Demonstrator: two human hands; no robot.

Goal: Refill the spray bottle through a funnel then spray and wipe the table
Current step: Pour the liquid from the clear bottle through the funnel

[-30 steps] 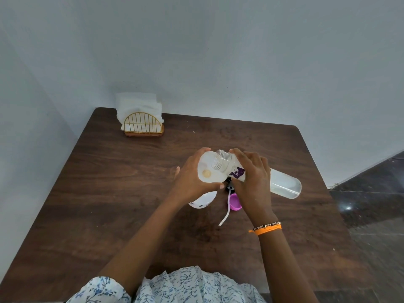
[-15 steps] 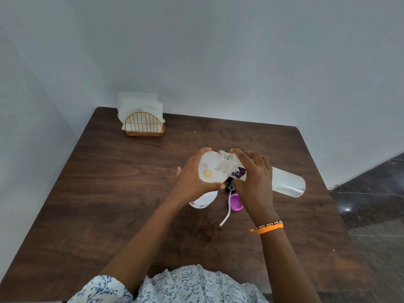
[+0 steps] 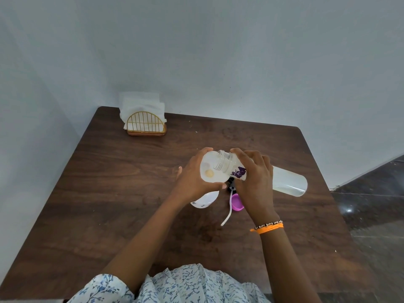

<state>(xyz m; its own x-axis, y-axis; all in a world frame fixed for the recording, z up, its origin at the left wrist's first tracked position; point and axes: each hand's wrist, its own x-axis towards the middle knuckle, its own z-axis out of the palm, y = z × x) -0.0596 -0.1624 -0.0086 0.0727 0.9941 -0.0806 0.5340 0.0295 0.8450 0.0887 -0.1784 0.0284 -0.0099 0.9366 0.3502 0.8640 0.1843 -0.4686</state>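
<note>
My left hand (image 3: 192,180) grips the rim of a white funnel (image 3: 208,166) that sits on top of the white spray bottle (image 3: 205,199), which is mostly hidden under the hand. A clear refill bottle (image 3: 288,182) is held by my right hand (image 3: 255,184) near its neck. It is tilted almost flat, its open mouth over the funnel's bowl and liquid lying along its lower side. The spray head with a purple cap (image 3: 237,202) and a white dip tube (image 3: 227,213) lies on the table just in front of my right hand.
The dark wooden table (image 3: 122,193) stands in a corner between two pale walls. A gold wire napkin holder (image 3: 145,125) filled with white tissues sits at the far left. Dark floor shows past the table's right edge.
The far end of the clear bottle has shifted slightly to the right. Both hands keep the same grips.
</note>
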